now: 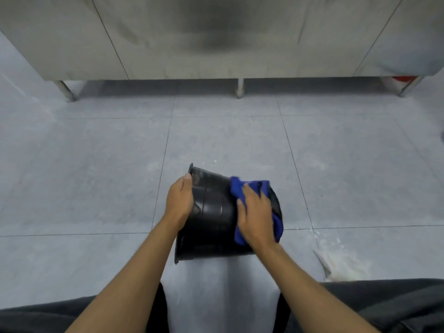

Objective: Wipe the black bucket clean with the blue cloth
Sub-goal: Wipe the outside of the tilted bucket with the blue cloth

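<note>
A black bucket [211,212] lies on its side above the grey tiled floor, its rim at the left and its base toward the right. My left hand [180,200] grips the bucket near the rim. My right hand [255,217] presses a blue cloth [242,186] flat against the bucket's outer wall close to the base. Part of the cloth hangs below and right of the hand, and the bucket's inside is hidden.
A stainless steel cabinet [216,37] on short legs [239,88] stands across the back. A pale crumpled rag or residue patch [341,263] lies on the floor [96,176] at the right. My dark-trousered knees [384,306] fill the lower corners.
</note>
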